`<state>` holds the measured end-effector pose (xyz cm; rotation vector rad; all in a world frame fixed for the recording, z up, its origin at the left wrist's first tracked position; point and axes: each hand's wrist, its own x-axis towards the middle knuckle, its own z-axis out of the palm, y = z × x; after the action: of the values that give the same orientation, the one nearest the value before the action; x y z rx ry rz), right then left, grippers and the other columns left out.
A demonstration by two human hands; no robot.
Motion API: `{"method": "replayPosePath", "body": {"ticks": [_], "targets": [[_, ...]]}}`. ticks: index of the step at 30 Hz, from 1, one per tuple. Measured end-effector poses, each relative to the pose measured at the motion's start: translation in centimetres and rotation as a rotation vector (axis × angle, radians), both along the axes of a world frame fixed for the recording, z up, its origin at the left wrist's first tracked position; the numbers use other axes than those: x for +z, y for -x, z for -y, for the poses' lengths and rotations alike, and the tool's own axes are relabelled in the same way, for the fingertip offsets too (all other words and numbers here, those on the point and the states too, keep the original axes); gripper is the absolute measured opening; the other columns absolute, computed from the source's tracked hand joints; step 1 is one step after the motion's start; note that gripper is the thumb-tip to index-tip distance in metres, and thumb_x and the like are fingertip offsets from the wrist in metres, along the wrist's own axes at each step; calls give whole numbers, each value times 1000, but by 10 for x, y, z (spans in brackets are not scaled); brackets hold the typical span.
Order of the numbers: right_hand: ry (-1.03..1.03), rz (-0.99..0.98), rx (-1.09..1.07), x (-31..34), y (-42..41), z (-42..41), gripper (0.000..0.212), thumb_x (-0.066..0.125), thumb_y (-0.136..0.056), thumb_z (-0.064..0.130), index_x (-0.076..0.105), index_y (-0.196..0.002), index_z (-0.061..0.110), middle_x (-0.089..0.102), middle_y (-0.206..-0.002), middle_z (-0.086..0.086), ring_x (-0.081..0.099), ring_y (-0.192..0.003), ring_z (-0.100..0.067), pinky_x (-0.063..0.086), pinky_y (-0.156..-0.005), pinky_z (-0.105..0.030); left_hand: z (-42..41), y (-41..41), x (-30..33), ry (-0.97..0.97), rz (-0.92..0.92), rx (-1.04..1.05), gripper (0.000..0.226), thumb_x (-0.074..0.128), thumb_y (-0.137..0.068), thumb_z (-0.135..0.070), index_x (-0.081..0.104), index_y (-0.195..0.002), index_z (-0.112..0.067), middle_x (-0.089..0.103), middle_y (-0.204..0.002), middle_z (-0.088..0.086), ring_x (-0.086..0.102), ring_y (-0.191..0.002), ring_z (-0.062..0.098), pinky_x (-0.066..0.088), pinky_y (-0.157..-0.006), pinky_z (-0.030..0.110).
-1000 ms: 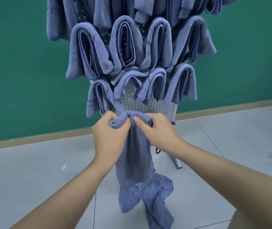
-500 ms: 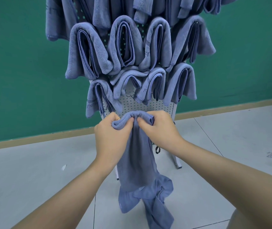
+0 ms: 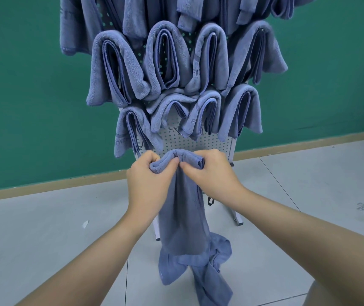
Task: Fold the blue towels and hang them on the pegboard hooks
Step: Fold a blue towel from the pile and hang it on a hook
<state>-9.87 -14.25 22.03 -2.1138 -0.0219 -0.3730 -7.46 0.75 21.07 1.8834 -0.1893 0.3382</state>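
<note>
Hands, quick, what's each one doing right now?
Left hand: grips the blue towel at its folded top.
Right hand: pinches the same fold.

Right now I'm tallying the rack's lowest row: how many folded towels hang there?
4 in the lowest row: far left, left of centre, right of centre, far right. More hang above, some cut off. Another towel is in both hands, not yet hung.

Both hands, left hand (image 3: 148, 180) and right hand (image 3: 212, 173), are pinching a blue towel (image 3: 183, 208) below the pegboard (image 3: 189, 141), hung towels (image 3: 161, 60) crowding twelve o'clock.
</note>
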Motion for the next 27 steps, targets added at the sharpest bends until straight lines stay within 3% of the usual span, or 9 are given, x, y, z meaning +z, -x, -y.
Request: {"method": "replayPosePath", "body": {"ticks": [3,6,8,12,15,17,21,25,27], "targets": [[-13,-2,-36,0,-1,2,51,65,-88,11,27,-55,21,24,-49,8,22,-53,-11,19,-47,-24,4,3,-4,102,-76,-79,42,84,-84,-24,50,-71,-4,47,-62,1,39,-61,13,35,-58,29],[30,-14,-14,1,-1,4,48,62,-91,11,29,-58,19,26,-51,8,23,-55,-11,22,-48,-23,7,8,-6,194,-117,-120,15,83,-86,-18,71,-81,-11,72,-77,7,61,-72,13,54,-72,38],[70,6,26,3,0,4,44,59,-95,12,32,-60,18,29,-52,7,26,-56,-12,28,-50,-20,8,12,-4,240,-117,-104,6,81,-87,-13,76,-85,-14,76,-81,2,65,-75,9,56,-75,32],[127,23,114,7,1,6,37,56,-102,20,44,-68,19,38,-55,7,37,-54,-8,31,-53,-20,7,12,3,306,-73,-62,10,79,-89,-9,79,-86,-19,78,-82,-5,66,-76,5,55,-75,23],[169,23,193,10,4,5,30,51,-105,21,48,-76,25,44,-61,8,42,-59,-6,34,-57,-19,7,13,7,347,-62,-68,13,76,-92,-9,79,-90,-22,79,-87,-5,71,-81,7,59,-81,26],[161,19,211,12,5,5,26,47,-107,19,49,-81,16,45,-66,9,41,-62,-6,35,-60,-19,9,16,9,372,-53,-76,16,75,-93,-10,78,-91,-25,80,-88,-8,73,-84,6,60,-85,29],[158,-16,195,18,4,7,32,41,-108,16,40,-76,18,43,-69,9,39,-62,-4,33,-60,-20,11,23,10,368,8,-127,17,68,-98,-8,78,-98,-22,80,-96,-7,76,-96,13,59,-92,31],[51,-72,198,23,6,7,29,44,-107,18,51,-80,24,50,-71,13,46,-65,3,35,-62,-15,8,23,5,319,40,-191,23,58,-104,-7,76,-118,-9,79,-111,-1,73,-109,17,56,-102,38],[-8,-77,222,25,7,8,26,49,-107,22,56,-84,31,54,-73,18,50,-68,6,36,-65,-13,7,21,3,324,42,-214,26,58,-103,-3,76,-118,-14,78,-115,0,71,-114,18,54,-105,42]]}}
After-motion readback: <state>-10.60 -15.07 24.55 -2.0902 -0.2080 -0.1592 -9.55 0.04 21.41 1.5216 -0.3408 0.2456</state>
